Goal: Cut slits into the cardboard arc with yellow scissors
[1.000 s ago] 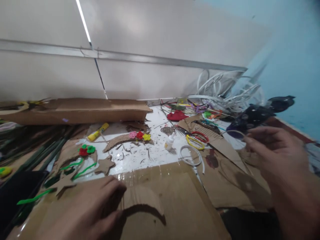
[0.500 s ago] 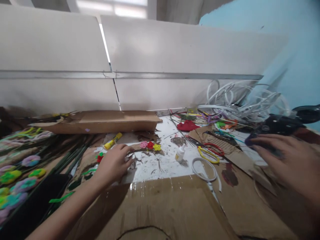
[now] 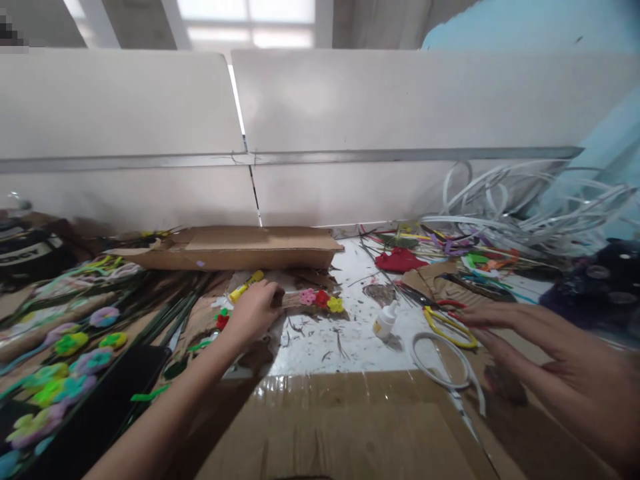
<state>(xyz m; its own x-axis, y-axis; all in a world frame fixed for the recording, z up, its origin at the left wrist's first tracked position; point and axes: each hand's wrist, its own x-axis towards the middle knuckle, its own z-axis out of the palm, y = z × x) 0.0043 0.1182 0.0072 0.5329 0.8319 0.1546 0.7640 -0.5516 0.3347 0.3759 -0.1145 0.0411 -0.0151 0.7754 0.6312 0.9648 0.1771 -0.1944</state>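
My left hand [image 3: 254, 313] has its fingers curled over the left end of a curved cardboard crescent [image 3: 295, 300]. Felt flowers in pink, red and yellow [image 3: 321, 299] sit on the crescent. A yellow glue stick [image 3: 245, 285] lies just beyond my left fingers. My right hand [image 3: 560, 360] is stretched out with its fingers apart, holding nothing, and its fingertips are close to yellow-handled scissors [image 3: 449, 327]. A coil of white plastic strip [image 3: 443, 363] lies below those fingers. A small white glue bottle [image 3: 385, 321] stands between my hands.
A long cardboard box [image 3: 255, 248] lies along the white wall panels. Tangled white strips [image 3: 530, 207] rise at back right, and a dark blurred object [image 3: 595, 283] sits at the right edge. Felt-flower stems [image 3: 70, 343] lie at left, and a cardboard sheet [image 3: 350, 427] fills the front.
The view has tilted upward. My left hand has moved from the front cardboard onto the crescent's end. My right hand has moved away from the dark object, toward the scissors.
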